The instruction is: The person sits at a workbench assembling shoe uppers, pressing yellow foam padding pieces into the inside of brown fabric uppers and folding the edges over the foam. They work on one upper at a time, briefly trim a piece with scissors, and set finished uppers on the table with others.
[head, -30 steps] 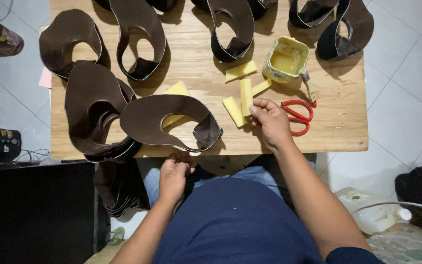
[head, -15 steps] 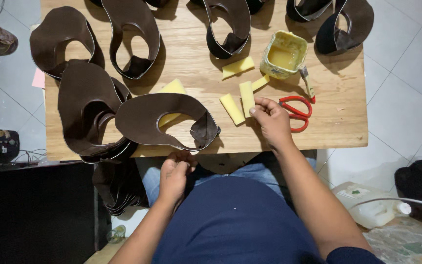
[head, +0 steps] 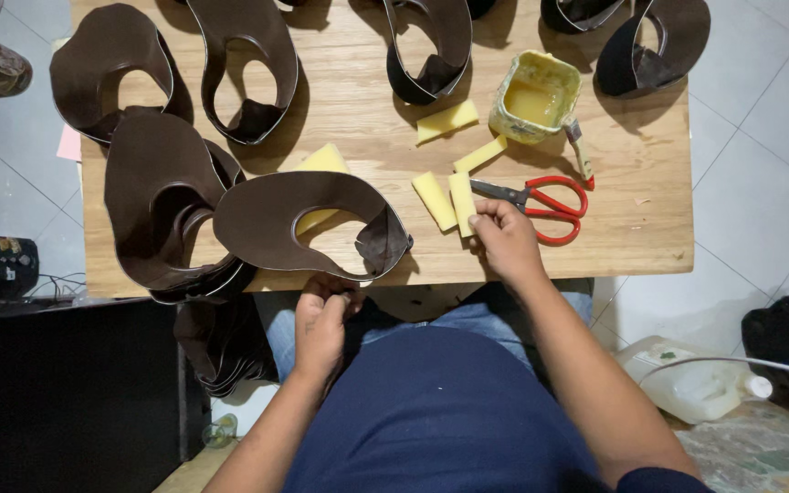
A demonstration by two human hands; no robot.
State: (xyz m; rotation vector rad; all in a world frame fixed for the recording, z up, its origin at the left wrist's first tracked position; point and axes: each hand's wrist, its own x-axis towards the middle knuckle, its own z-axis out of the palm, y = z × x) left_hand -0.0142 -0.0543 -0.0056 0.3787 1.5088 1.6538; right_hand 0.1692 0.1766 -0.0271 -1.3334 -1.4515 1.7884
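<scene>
A brown leather shoe upper [head: 308,224], curved with a large oval opening, lies on the wooden table [head: 636,233] at its near edge, and everything else is best placed from it. The left hand [head: 321,319] sits just below that upper, at the table edge, with its fingers curled closed around the piece's near rim; the exact contact is hard to make out from this angle, so it looks like a pinch on the edge. To the right of the upper, the right hand [head: 504,239] rests on the table with its fingers bent and its fingertips closing on the lower end of a yellow foam strip [head: 461,201]. A second foam strip [head: 435,201] lies just beside that one, between it and the upper. Farther right of the upper, just past the right hand, red-handled scissors [head: 541,196] lie flat with blades pointing toward the strips. Above and right of the upper stands a yellow-stained glue tub [head: 537,96], with a brush [head: 581,153] leaning by it. A wider foam piece [head: 321,173] shows partly under and through the upper's opening. To the left of the upper, touching it, is a stack of similar brown uppers [head: 162,205], and more uppers [head: 239,64] lie along the far side of the table.
</scene>
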